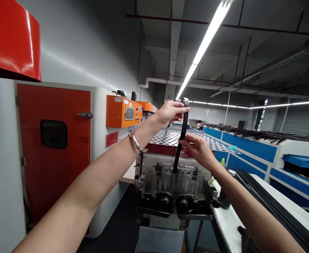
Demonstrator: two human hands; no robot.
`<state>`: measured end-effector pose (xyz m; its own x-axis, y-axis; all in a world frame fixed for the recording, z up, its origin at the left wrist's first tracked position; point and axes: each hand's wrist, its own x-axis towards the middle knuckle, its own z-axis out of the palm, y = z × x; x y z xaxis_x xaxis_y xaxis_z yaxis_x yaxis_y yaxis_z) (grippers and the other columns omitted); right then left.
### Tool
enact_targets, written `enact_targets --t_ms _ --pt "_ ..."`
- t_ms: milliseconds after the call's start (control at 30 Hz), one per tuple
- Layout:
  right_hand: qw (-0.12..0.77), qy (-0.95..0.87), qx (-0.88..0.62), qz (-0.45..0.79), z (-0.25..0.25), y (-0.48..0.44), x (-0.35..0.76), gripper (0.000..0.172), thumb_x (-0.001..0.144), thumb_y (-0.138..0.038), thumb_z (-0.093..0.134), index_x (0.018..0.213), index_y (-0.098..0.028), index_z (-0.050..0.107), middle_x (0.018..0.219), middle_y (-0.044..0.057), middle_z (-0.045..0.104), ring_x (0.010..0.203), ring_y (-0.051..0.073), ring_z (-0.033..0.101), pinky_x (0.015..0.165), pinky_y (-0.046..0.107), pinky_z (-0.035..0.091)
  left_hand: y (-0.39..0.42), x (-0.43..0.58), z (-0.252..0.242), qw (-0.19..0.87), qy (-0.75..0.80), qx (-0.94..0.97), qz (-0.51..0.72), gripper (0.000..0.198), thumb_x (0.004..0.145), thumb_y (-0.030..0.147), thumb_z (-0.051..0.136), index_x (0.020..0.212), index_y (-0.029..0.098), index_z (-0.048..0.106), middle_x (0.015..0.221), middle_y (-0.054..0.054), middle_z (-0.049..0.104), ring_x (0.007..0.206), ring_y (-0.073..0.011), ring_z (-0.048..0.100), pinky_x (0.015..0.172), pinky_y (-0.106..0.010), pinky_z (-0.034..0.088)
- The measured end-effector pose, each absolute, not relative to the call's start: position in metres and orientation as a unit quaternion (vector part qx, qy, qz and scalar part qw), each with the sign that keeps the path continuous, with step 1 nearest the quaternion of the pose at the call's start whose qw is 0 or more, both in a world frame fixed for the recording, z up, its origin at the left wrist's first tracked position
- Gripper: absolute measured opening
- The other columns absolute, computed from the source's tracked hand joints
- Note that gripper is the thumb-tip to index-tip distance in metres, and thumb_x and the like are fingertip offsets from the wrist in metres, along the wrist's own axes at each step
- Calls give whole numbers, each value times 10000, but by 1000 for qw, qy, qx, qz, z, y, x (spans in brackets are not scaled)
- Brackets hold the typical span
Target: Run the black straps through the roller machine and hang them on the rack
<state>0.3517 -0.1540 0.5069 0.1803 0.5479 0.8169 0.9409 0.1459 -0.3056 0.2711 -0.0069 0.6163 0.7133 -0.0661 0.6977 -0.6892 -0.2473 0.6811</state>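
Observation:
A black strap with small holes (184, 127) hangs nearly upright in front of me, its lower end reaching down into a machine with a clear guard and two dark round parts (174, 189). Near the strap's curled top, my left hand (171, 113) pinches it between thumb and fingers. Lower down, my right hand (195, 146) grips the same strap with its fingertips. Behind both hands lies a white panel full of oval holes (167, 137).
Long black strips (270, 200) lie on a white bench at the right, beside a small bottle (222, 161). An orange control box (121, 111) and an orange door (54, 154) stand left. Blue-sided racks (260, 146) hold more strips; a person (199, 124) is far behind.

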Motion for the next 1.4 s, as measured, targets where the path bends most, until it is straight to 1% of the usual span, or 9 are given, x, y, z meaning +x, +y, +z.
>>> enact_targets --t_ms 333,467,667,933,1033,1133,1200,1267,1400 --pt "480 -625 -602 -126 475 -140 356 253 922 -420 557 790 -211 507 720 -5 570 625 146 595 582 280 562 -12 261 568 531 -197 762 313 154 827 141 676 689 139 607 680 14 497 541 -43 460 544 -278 359" --pt "467 -631 -609 -113 465 -134 359 227 936 -398 523 805 -213 503 747 8 589 656 160 613 586 280 553 -6 262 554 532 -184 768 305 175 818 165 687 681 144 581 672 24 493 541 -46 473 555 -272 383" --pt "448 -626 -626 -123 457 -137 365 249 940 -384 511 754 -221 481 717 10 593 634 164 600 579 269 515 0 267 542 544 -166 763 307 146 816 183 685 710 149 590 675 18 501 543 -51 474 509 -260 340" --pt "323 -616 -693 -191 456 -157 372 239 946 -319 511 736 -203 517 686 -8 577 609 138 528 573 245 398 -3 271 533 490 -139 803 310 176 814 225 689 682 163 590 589 26 482 510 -57 421 491 -264 297" --pt "292 -592 -711 -243 448 -167 372 189 917 -365 577 847 -193 606 813 17 586 624 135 519 603 263 393 -4 272 522 451 -122 832 298 210 818 257 671 647 172 583 538 47 443 469 -51 367 495 -265 284" --pt "356 -535 -715 -276 434 -184 361 271 903 -427 608 1057 -205 623 935 38 586 619 129 524 623 274 408 -5 277 508 413 -120 850 304 249 803 265 665 592 164 578 541 44 463 496 -62 387 520 -263 295" --pt "404 -525 -709 -241 420 -197 348 259 923 -442 574 1028 -211 626 907 31 593 643 138 528 610 264 403 -6 282 499 377 -101 863 321 251 768 254 687 560 153 590 549 30 506 535 -80 435 546 -267 317" --pt "428 -539 -711 -145 397 -210 335 247 945 -438 534 929 -211 630 836 16 604 670 149 534 587 251 386 -7 285 491 330 -64 878 340 224 741 263 709 568 146 629 568 6 567 583 -108 502 576 -274 340" --pt "387 -546 -740 72 320 -221 323 337 957 -454 497 783 -194 622 689 -5 602 639 152 530 579 255 368 -12 271 470 260 -9 878 403 208 786 350 685 706 158 684 690 -30 669 659 -141 564 606 -278 358"
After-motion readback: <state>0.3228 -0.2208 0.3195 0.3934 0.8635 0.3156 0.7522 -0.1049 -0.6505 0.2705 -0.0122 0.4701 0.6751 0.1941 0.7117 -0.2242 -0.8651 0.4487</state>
